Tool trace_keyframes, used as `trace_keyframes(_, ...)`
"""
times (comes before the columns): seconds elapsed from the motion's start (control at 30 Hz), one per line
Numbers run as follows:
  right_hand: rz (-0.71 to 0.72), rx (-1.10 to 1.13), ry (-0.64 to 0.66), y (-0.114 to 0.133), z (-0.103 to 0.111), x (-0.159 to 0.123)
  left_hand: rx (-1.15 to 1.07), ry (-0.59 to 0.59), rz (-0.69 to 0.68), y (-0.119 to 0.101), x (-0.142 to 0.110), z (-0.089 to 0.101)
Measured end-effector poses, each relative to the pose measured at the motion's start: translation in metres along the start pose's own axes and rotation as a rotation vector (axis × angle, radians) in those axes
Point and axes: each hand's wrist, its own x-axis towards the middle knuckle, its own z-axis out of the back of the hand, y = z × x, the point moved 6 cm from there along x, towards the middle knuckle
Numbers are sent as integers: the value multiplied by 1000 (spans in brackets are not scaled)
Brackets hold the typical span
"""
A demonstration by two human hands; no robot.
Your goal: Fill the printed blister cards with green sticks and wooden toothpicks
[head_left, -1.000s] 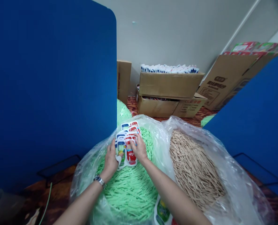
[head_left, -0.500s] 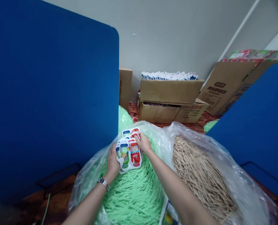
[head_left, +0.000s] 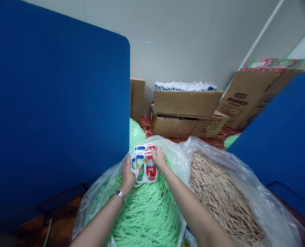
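Observation:
A stack of bottle-shaped candy packets (head_left: pixel 151 171), printed in red, green and blue, lies over the green stick candy (head_left: pixel 147 216). My left hand (head_left: pixel 130 175) grips the stack's left edge, its thumb lying across the front. On the upper right side, my right hand (head_left: pixel 159 157) has its fingers closed on the packets' edge. Short green sticks fill a clear plastic bag (head_left: pixel 95 195) beneath both hands. The word "Cola" shows on the red half of the front packet.
Right of the green sticks, a second clear bag holds brown sticks (head_left: pixel 221 195). Blue panels (head_left: pixel 65 103) rise on both sides. Near the wall, an open cardboard box (head_left: pixel 187 103) full of packets sits on another box (head_left: pixel 174 127). A tall carton (head_left: pixel 245 97) leans at right.
Both hands and the packets have shifted slightly right in view. The packets look more closely gathered, and the left thumb still lies across the front. The whole background sits slightly lower.

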Motion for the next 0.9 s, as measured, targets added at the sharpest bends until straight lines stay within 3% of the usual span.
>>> trace_keyframes(0.27, 27, 236, 154, 25, 4, -14, -50, 51, 34, 4, -8, 9)
trace_keyframes(0.53, 58, 552, 416, 45, 36, -91, -139, 171, -10, -4, -41, 30)
trace_keyframes(0.67, 72, 469, 472, 37, 38, -117, -188, 328, -95, -11, -45, 33)
trace_keyframes(0.77, 160, 490, 540, 32, 44, -130, -243, 412, -95, -11, -42, 31)
trace_keyframes(0.9, 296, 313, 511, 22, 49, -147, -199, 381, -65, -3, -37, 27)
